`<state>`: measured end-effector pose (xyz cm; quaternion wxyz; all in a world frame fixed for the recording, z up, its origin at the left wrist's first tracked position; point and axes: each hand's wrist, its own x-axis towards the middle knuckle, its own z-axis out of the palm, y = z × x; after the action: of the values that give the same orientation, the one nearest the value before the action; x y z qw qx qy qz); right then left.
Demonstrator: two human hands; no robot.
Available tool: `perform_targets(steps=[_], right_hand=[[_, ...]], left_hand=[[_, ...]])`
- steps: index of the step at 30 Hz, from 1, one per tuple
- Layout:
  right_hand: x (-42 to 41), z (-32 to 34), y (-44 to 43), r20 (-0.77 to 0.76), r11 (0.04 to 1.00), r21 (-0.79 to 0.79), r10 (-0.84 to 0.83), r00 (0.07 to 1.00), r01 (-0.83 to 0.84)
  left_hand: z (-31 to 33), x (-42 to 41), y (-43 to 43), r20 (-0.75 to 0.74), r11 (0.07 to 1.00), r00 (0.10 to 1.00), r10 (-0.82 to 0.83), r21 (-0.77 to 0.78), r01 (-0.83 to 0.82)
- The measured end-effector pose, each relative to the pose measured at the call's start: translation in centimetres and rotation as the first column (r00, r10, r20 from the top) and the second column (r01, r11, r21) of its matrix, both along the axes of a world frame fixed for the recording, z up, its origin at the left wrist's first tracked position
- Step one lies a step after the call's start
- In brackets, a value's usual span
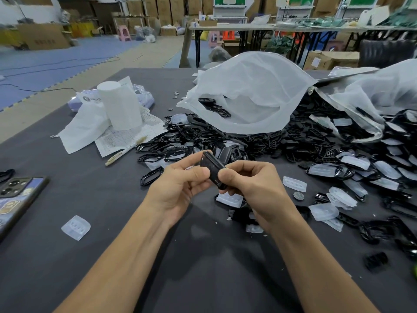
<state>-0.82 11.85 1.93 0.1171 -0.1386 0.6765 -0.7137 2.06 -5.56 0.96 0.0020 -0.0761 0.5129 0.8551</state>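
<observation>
Black plastic shell [213, 169] is held tilted above the worktop [67, 256], pinched from both sides: left grip [178, 188] is clamped on its upper end, right grip [255, 186] is curled round its lower end. Heap of black frames [225, 141] is piled just beyond the grips, with clear pads [294, 183] scattered to their right

Black shell [213, 170] in left hand [180, 188], right hand [252, 184]: 1. Phone [20, 193] left of hands: 1. Pen [125, 151]: 1. White bags [255, 86] beyond hands: 2. Loose black parts [316, 141]: too many to count.
</observation>
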Motion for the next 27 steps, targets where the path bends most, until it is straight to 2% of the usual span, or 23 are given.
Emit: perform_targets(steps=[3,5,6,8,10,12,13,14,16,18,19,20,22,24,27], right_hand=[[0.1,0.3,0.0,-0.025,0.999,-0.031,0.034,0.999,-0.035],[0.0,0.1,-0.2,-0.074,0.995,0.015,-0.101,0.992,0.102],[-0.1,-0.1,-0.2,-0.154,0.973,0.087,-0.199,0.968,0.214],[-0.1,-0.8,-0.2,-0.422,0.863,0.248,-0.313,0.851,0.440],[0.3,-1.0,-0.3,-0.641,0.760,0.326,-0.259,0.722,0.562],[0.7,-1.3,-0.7,-0.748,0.714,0.371,-0.149,0.647,0.593],[0.8,-1.5,-1.0,-0.763,0.708,0.399,-0.097,0.639,0.584],[0.8,-1.7,-1.2,-0.756,0.713,0.428,-0.055,0.653,0.555],[0.3,-1.4,-1.1,-0.662,0.772,0.455,-0.040,0.748,0.444],[-0.5,-0.7,0.0,-0.538,0.845,0.366,-0.149,0.829,0.389],[-1.0,-0.5,0.9,-0.524,0.836,0.316,-0.241,0.817,0.449],[-1.5,-0.3,1.9,-0.528,0.786,0.309,-0.326,0.784,0.535],[-2.5,-0.3,3.8,-0.527,0.661,0.395,-0.407,0.746,0.638],[-3.4,-0.6,4.9,-0.470,0.567,0.557,-0.387,0.793,0.607],[-4.5,-1.2,5.0,-0.338,0.436,0.785,-0.294,0.894,0.440]], left_hand=[[0.1,-0.1,-0.2,-0.040,0.997,0.997,-0.063,0.038,0.065],[-0.2,-0.2,0.5,-0.062,0.998,0.998,0.021,-0.060,-0.025],[-0.6,-0.3,0.9,-0.058,0.986,0.993,0.098,-0.130,-0.105],[-1.1,-0.4,2.0,-0.033,0.958,0.985,0.172,-0.228,-0.175],[-1.2,-0.3,2.7,0.004,0.967,0.993,0.121,-0.226,-0.117],[-1.1,-0.2,2.9,0.018,0.975,0.995,0.093,-0.202,-0.088],[-1.0,-0.1,2.9,0.023,0.973,0.995,0.100,-0.212,-0.093],[-1.1,-0.2,2.8,0.028,0.966,0.992,0.126,-0.232,-0.116],[-1.3,-0.5,2.6,0.054,0.957,0.979,0.199,-0.226,-0.182],[-1.2,-0.7,2.3,0.074,0.949,0.966,0.248,-0.219,-0.227],[-1.0,-0.7,2.3,0.084,0.946,0.963,0.257,-0.226,-0.233],[-1.0,-0.7,2.2,0.092,0.941,0.960,0.263,-0.246,-0.234],[-1.3,-0.8,2.0,0.102,0.927,0.957,0.272,-0.295,-0.232],[-1.4,-0.8,1.9,0.094,0.911,0.955,0.282,-0.338,-0.236],[-1.5,-0.7,1.8,0.082,0.909,0.961,0.263,-0.356,-0.218]])
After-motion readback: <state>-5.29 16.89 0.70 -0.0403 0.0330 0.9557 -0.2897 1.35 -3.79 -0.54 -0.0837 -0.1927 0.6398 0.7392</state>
